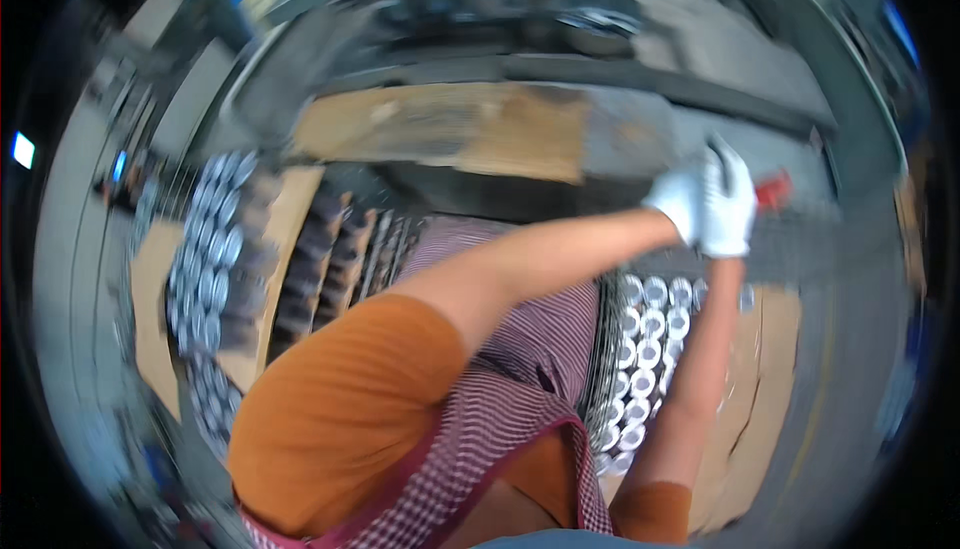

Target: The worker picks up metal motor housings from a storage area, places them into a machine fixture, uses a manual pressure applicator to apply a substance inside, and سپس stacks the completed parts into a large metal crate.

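My left hand (678, 203), in a white glove, reaches across to the right and meets my right hand (728, 204) there, also gloved in white. The two hands touch or overlap, and the left fingers are mostly hidden and smeared by motion. My right fingers look curled, with a dark, blurred sliver (714, 161) near their tips that I cannot make out. Just right of this hand is a red object (773, 191), too blurred to name. Below the hands, by my right forearm, stand rows of silvery round metal parts (648, 354) with ring-shaped tops.
More silvery cylindrical parts (212, 249) are stacked at the left beside a cardboard strip (285, 259) and rows of dark parts (318, 254). Brown cardboard (755, 399) lies at the right. Ahead is a cardboard-covered ledge (530, 129) before a grey machine bay (700, 29).
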A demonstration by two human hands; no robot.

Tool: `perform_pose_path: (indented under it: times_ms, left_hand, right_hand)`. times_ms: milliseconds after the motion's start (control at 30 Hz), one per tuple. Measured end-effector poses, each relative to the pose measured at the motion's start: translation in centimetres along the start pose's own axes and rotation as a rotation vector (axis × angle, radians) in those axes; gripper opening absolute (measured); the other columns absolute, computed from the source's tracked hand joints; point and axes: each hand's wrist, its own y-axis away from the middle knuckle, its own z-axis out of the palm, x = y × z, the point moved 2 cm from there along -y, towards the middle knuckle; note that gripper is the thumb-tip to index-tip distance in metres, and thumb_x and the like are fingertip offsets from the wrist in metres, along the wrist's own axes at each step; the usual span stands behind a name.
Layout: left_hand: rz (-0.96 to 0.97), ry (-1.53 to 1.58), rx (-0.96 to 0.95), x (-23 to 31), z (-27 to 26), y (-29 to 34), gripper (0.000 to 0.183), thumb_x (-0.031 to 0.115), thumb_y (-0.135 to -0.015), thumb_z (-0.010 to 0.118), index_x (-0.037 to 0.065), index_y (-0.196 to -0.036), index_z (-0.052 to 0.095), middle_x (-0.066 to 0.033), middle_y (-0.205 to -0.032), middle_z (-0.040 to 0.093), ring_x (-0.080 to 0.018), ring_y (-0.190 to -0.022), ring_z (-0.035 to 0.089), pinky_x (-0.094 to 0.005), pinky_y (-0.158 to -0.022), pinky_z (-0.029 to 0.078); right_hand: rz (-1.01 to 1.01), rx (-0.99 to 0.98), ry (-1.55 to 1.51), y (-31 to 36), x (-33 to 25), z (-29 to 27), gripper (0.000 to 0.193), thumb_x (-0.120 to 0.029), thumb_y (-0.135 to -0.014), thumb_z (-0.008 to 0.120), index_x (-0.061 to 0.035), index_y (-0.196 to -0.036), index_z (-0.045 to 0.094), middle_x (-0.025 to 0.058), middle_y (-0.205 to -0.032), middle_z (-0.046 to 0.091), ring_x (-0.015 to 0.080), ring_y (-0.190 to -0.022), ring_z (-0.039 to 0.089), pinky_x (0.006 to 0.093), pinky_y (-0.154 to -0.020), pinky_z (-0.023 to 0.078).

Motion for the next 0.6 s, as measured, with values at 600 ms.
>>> perform_pose_path:
  times_ms: [600]
  left_hand:
    - [-0.509,-0.382,0.041,-16.8,-29.6,27.9,0.029,0.033,-0.080,0.058,0.008,-0.091,0.069,-0.0165,-0.078,0.067,-0.0335,-0.078,0.066,-0.0435,-0.069,0.053]
  right_hand:
    - [0.408,-0.195,0.580,1.3,4.7,-0.8,0.046,-0.041,-0.093,0.053,-0.0002,-0.108,0.066,0.0202,-0.091,0.068,0.0302,-0.077,0.062,0.0387,-0.073,0.047]
